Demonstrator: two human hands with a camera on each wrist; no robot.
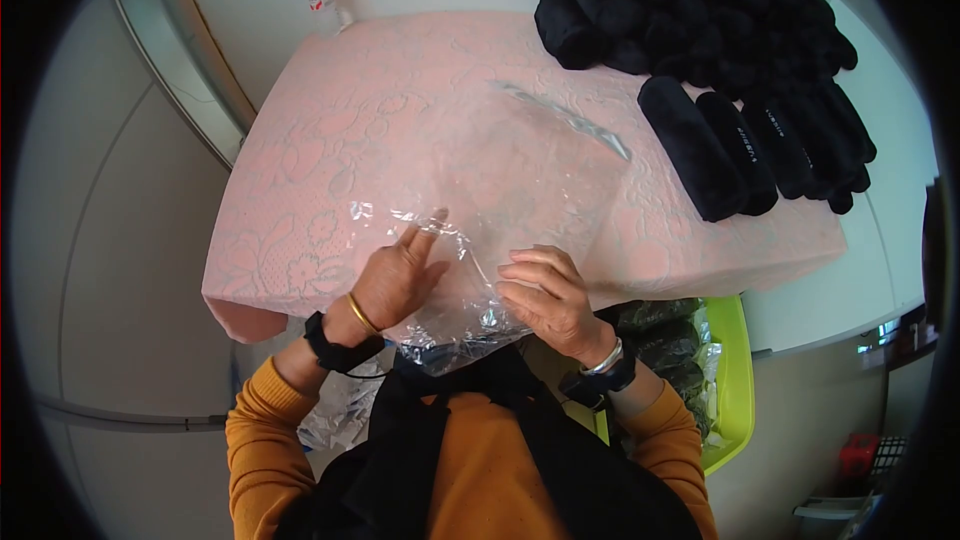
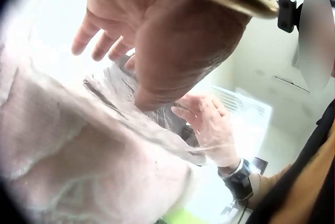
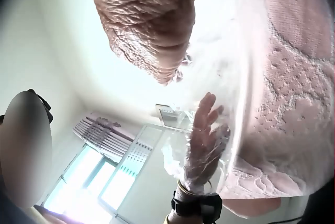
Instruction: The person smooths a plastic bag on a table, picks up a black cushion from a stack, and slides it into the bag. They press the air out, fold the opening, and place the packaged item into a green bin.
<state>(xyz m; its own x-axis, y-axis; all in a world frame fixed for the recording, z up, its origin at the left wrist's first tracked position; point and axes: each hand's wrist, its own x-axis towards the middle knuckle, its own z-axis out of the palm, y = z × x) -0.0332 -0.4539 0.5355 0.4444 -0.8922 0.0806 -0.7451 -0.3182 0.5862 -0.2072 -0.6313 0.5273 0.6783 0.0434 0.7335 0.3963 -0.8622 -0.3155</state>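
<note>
A large clear plastic bag [image 1: 520, 155] lies across the pink tablecloth, its near part crumpled over the table's front edge. My left hand [image 1: 400, 275] is at the left of this near part, fingers straight and pointing away from me, with film over the fingertips. In the right wrist view the same left hand [image 3: 203, 140] shows behind or within the shiny film. My right hand [image 1: 550, 300] is at the bag's right side, its fingers loosely bent and touching the film. From the left wrist view, the right hand [image 2: 207, 124] shows slightly spread fingers beside the crumpled plastic.
Black plush rolls [image 1: 690, 150] lie in a row at the right, with a big pile [image 1: 690, 10] behind. A small clear bottle [image 1: 322, 2] stands at the back left. Below the table, a lime-green bin [image 1: 738, 380] holds dark wrapped items. Loose plastic [image 1: 345, 405] lies below left.
</note>
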